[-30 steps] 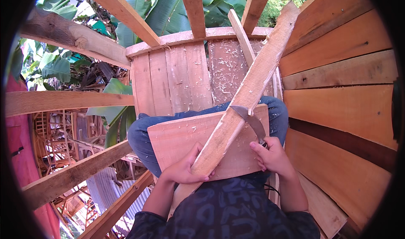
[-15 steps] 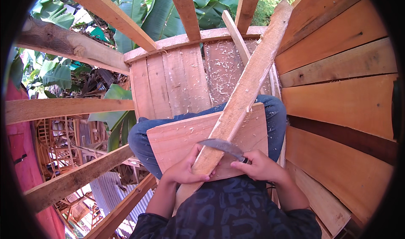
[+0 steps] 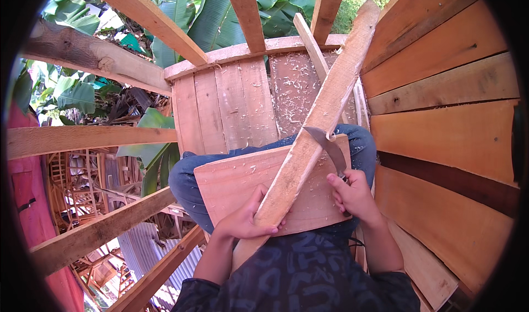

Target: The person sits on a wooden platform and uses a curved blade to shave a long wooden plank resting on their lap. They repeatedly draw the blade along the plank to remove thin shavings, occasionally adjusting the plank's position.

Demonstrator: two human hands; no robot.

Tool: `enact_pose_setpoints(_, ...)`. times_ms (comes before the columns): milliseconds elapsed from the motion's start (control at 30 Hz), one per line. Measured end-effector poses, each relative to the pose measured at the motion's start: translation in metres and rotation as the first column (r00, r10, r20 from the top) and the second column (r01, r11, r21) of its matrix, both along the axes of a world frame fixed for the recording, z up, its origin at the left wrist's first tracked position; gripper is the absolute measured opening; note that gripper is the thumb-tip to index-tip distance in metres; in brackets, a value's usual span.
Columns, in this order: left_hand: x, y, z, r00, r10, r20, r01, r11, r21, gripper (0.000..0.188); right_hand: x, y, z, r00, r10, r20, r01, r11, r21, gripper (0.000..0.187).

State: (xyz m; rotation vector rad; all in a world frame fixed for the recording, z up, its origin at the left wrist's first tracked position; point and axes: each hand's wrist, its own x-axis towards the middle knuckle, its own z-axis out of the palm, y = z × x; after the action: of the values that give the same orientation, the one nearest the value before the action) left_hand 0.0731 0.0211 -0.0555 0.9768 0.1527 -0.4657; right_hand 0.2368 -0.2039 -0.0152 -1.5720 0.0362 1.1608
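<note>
The wooden strip [image 3: 317, 127] lay slantwise over the board [image 3: 237, 177] across the legs [image 3: 190, 188], its long axis running from seven o'clock to one o'clock, with the left hand [image 3: 242, 219] closed around its lower part and so the nearer of the two. The right hand [image 3: 354, 195], apart from the strip and between two and three o'clock from the left, was gripping the curved knife [image 3: 333, 151], whose blade reached toward eleven o'clock and crossed the strip's right-hand edge, a pale curled shaving [image 3: 330, 136] just beside it

Open-sided timber structure [image 3: 441, 138] beside banana leaves [image 3: 219, 30]
</note>
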Motion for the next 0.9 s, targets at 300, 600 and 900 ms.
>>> enact_pose_setpoints(300, 0.007, 0.001, 0.005, 0.999, -0.028, -0.022, 0.028, 1.0, -0.011, 0.064, -0.004, 0.002, 0.0, 0.993, -0.102, -0.06, 0.106, 0.992, 0.062, 0.031)
enact_pose_setpoints(600, 0.007, 0.002, 0.004, 0.999, -0.027, -0.036, 0.026, 0.999, -0.031, 0.063, -0.006, 0.002, -0.007, 0.983, -0.18, -0.032, 0.181, 0.982, 0.053, 0.034)
enact_pose_setpoints(900, 0.003, 0.001, 0.004, 0.999, 0.01, -0.043, -0.014, 0.997, -0.082, 0.064, 0.007, -0.006, 0.006, 0.995, -0.094, 0.044, 0.097, 0.992, -0.078, 0.032)
